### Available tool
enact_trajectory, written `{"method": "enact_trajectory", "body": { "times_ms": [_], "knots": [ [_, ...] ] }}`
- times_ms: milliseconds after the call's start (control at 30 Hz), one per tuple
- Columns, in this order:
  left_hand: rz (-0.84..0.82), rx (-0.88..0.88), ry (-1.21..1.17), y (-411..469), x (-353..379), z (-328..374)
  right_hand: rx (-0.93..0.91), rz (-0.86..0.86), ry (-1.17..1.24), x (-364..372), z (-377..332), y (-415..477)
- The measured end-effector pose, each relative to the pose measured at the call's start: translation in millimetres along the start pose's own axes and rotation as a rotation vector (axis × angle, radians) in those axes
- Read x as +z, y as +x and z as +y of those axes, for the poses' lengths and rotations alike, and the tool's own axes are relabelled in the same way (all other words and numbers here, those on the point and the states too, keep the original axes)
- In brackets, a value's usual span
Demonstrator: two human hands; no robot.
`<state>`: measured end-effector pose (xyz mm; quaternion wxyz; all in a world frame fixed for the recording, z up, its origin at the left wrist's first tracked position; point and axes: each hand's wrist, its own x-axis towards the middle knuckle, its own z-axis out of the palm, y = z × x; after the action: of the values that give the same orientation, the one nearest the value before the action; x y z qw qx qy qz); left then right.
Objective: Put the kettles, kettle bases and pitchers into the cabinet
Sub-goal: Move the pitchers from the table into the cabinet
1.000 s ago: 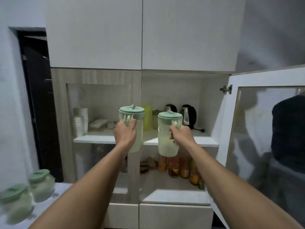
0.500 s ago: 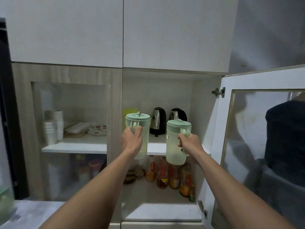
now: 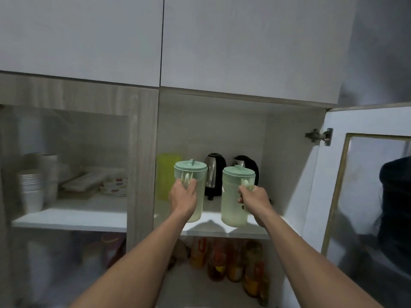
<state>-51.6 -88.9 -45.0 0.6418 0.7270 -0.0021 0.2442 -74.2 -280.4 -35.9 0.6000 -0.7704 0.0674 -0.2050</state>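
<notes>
Left hand (image 3: 183,197) and right hand (image 3: 253,197) each clenched on an upright translucent green-lidded plastic pitcher, bases just above the white shelf's (image 3: 73,215) front edge.

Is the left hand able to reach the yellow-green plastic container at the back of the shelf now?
Probably not: the left hand grips a green-lidded pitcher, which stands before the yellow-green plastic container.

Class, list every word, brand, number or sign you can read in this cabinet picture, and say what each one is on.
None can be read.
Bottles on the lower shelf: coloured labels, too blurred to read.
Pitchers in the hands: no print visible.
Kettles: no legible marking.
</notes>
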Motion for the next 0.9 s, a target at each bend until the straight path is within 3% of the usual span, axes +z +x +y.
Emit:
{"method": "enact_trajectory", "body": {
  "times_ms": [533,900],
  "knots": [
    [0.154,-0.109,0.053,122,81,-93,0.0,-0.108,0.009,95,65,170],
    [0.219,-0.184,0.156,169,116,-136,0.031,-0.171,0.005,134,116,229]
  ]
}}
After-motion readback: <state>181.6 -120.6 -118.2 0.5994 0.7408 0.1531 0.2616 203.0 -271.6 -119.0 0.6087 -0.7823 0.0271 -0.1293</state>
